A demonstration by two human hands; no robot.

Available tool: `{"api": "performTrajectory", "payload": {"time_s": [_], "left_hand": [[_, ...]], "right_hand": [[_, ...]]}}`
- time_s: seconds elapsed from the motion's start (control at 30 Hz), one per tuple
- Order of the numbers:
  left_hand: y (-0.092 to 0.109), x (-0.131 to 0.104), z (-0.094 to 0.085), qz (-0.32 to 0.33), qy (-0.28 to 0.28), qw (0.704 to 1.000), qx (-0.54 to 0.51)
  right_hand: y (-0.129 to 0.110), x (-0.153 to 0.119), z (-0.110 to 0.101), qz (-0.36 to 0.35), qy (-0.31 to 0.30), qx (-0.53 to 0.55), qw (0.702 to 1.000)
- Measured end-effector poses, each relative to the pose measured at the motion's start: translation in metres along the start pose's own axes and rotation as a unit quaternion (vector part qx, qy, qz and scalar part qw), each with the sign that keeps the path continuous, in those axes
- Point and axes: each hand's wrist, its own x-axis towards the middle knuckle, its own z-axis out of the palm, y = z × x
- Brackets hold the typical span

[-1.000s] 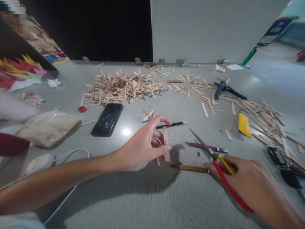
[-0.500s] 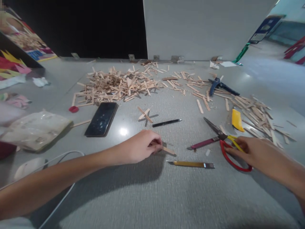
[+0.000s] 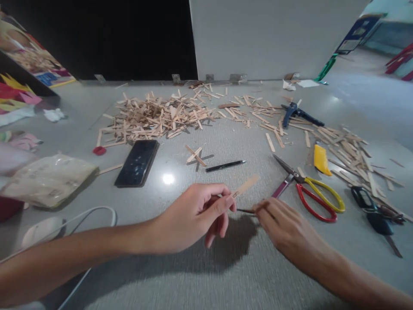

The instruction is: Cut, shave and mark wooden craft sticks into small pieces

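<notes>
Centre: left hand point(image 3: 197, 215), half-curled, pinches stick point(image 3: 247, 186); right hand point(image 3: 283, 222), fingers closed, holds knife point(image 3: 246, 211) near scissors point(image 3: 299, 178).

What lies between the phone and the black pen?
The small crossed wooden sticks lie between the phone and the black pen, in the head view.

Gray table point(image 3: 145, 275), black-and-white upright panel point(image 3: 258, 38)

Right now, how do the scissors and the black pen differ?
The scissors have red and yellow handles; the pen is black. The scissors end in two wide loops; the pen is slim and straight. The scissors overlap a maroon tool; the pen touches no tool. Both lie unheld.
</notes>
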Motion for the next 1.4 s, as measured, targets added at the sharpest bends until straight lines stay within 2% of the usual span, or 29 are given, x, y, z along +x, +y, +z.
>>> {"api": "performTrajectory", "payload": {"time_s": [0.1,0.13,0.2,0.27,0.37,0.57,0.97,1.07,1.23,1.4], "left_hand": [[-0.001,-0.001,0.002,0.012,0.02,0.999,0.028],[-0.002,-0.001,0.003,0.015,0.027,0.999,0.044],[-0.002,-0.002,0.004,0.021,0.041,0.995,0.086],[-0.004,-0.002,0.006,0.037,0.047,0.989,0.133],[-0.007,-0.001,0.008,0.073,0.048,0.98,0.181],[-0.012,-0.001,0.01,0.11,0.049,0.969,0.213],[-0.016,0.0,0.014,0.145,0.073,0.957,0.243],[-0.023,0.0,0.015,0.149,0.073,0.95,0.264],[-0.038,0.0,0.014,0.163,0.093,0.923,0.336],[-0.041,0.003,0.014,0.222,0.085,0.906,0.35]], "right_hand": [[0.002,-0.007,-0.003,0.171,0.055,0.087,0.98],[0.0,-0.009,-0.004,0.211,0.084,0.107,0.968],[-0.004,-0.012,-0.006,0.24,0.133,0.143,0.951],[-0.011,-0.013,-0.009,0.234,0.142,0.187,0.943],[-0.019,-0.011,-0.014,0.207,0.123,0.241,0.94],[-0.023,-0.009,-0.019,0.147,0.132,0.236,0.952],[-0.023,-0.007,-0.015,0.156,0.13,0.236,0.95],[-0.022,-0.009,-0.015,0.154,0.117,0.221,0.956],[-0.02,-0.015,-0.012,0.123,0.084,0.179,0.972],[-0.016,-0.016,-0.017,0.068,0.035,0.055,0.996]]}}
